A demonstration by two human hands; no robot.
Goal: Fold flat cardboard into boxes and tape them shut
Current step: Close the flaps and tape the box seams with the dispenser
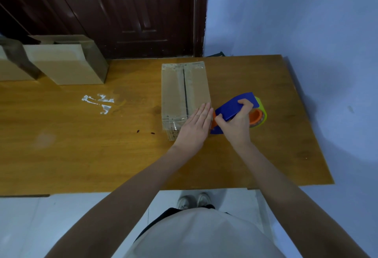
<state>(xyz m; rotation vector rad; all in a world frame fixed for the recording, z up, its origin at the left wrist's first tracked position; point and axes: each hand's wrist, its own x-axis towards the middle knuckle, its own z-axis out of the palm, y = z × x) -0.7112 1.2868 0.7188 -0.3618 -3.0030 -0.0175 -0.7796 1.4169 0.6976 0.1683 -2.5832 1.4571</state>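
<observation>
A closed cardboard box [184, 85] stands on the wooden table [81, 145], its top flaps meeting along a dark centre seam with clear tape across both ends. My left hand [196, 124] lies flat, fingers together, on the box's near right corner. My right hand [235, 122] grips a blue tape dispenser [231, 108] with an orange core and a yellow-green roll [261, 112], held right against the box's right side near that corner.
Other cardboard boxes [61, 63] stand at the table's far left, against a dark wooden door [122, 12]. Scraps of clear tape [100, 103] stick to the table left of the box. A blue wall [306, 22] runs along the right; my shoes [194, 199] show below the table's edge.
</observation>
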